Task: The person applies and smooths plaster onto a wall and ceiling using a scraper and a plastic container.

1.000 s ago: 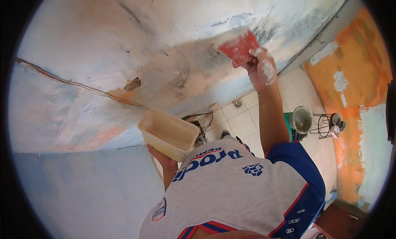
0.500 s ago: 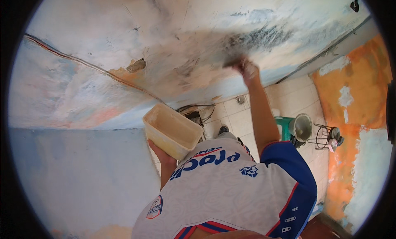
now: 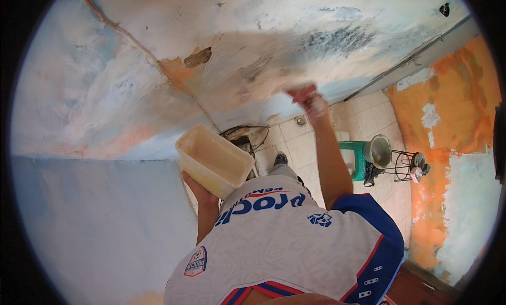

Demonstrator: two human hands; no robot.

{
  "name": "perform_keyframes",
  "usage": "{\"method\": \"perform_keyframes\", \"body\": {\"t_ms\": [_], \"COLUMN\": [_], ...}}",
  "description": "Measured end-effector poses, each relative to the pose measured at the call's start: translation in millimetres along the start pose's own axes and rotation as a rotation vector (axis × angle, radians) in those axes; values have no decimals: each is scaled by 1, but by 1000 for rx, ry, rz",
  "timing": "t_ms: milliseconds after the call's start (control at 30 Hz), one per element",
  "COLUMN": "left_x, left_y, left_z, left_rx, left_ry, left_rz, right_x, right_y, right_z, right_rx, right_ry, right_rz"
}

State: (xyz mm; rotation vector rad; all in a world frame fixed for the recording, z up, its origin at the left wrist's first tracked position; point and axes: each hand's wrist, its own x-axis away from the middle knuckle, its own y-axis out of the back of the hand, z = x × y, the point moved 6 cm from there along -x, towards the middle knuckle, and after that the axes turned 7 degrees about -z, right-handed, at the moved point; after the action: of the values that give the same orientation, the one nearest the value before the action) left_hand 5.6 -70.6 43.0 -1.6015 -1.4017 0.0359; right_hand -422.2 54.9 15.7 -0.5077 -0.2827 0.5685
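Note:
My left hand (image 3: 201,190) is closed on the lower left side of a cream plastic tub (image 3: 224,181), held tilted in front of my body with its opening up. Thin pale smears line the tub's inside. My right arm is stretched forward, and the right hand (image 3: 318,106) grips a reddish putty knife (image 3: 301,92). Motion blurs its edge, so I cannot tell whether it touches the wall. White residue coats the fingers. Ahead is a patchy wall (image 3: 237,47) with pale filler, grey-black smudges and faded blue and orange paint.
A cable (image 3: 124,33) runs down the wall past a broken hole (image 3: 198,57). On the tiled floor to the right are a green plastic stool (image 3: 359,160), a grey bucket (image 3: 379,151) and a black metal stand (image 3: 405,165). An orange wall (image 3: 453,115) rises beyond; a blue-grey wall (image 3: 95,210) is at left.
My right hand has drawn slightly back and down from the dark smudge, and the red of the putty knife now shows. The view has shifted a little; my left hand still holds the tub.

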Motion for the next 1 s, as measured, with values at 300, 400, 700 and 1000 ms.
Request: {"method": "perform_keyframes", "body": {"t_ms": [300, 400, 700, 1000], "left_x": [11, 19, 9, 7], "left_y": [68, 91, 90, 79], "left_z": [-50, -71, -87, -86], "left_rx": [-61, -78, -7, 163], "left_ry": [58, -37, -7, 173], "left_rz": [-69, -116, -22, 53], "right_x": [-55, -46, 61, 50], "right_y": [14, -113, -140, -17], "right_z": [-121, 12, 141, -96], "right_rx": [170, 84, -16, 50], "right_ry": [-211, 27, 249, -62], "right_rz": [-516, -87, -48, -202]}}
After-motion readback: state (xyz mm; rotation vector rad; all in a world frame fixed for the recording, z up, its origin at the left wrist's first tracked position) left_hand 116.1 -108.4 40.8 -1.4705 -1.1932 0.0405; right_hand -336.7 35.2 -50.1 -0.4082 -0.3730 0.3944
